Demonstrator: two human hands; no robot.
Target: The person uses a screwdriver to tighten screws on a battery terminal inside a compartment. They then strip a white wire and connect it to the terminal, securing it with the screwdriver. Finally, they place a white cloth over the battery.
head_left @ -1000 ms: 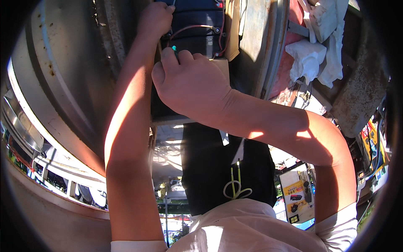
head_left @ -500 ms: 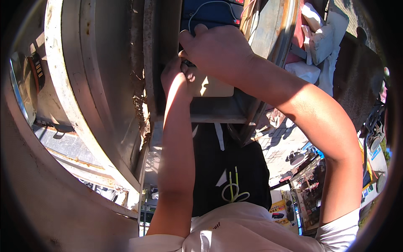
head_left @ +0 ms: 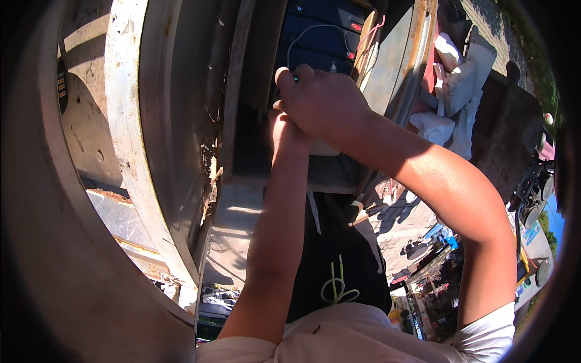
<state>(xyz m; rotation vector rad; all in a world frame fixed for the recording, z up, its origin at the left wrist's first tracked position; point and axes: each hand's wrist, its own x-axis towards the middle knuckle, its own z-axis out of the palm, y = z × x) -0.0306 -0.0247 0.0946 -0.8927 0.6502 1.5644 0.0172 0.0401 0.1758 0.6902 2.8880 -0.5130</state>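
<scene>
- I am far away and look through the head view; the left hand (head_left: 287, 130) was up by the side of the blue boxes (head_left: 311, 45) a second ago, and now it is tucked just under the right hand (head_left: 324, 100)
- To me that means the two hands now share one small spot, where before they were apart
- The right hand is curled tight, and I think it is holding the small green thing (head_left: 296, 77), as a bit of green peeks out by its fingers
- I cannot tell if the left hand is wide or narrow, or if it has something in it, because the right hand hides most of it
- The green thing is at the near end of the blue boxes; so little shows that I cannot say which way it points or where its long side goes
- The blue boxes sit in a row going away from the person, and the long side of each runs left to right, with a small tilt
- A thin grey wire (head_left: 315, 26) starts near the right hand, bends up and over, and comes down by a red cap (head_left: 351, 55) on the right
</scene>
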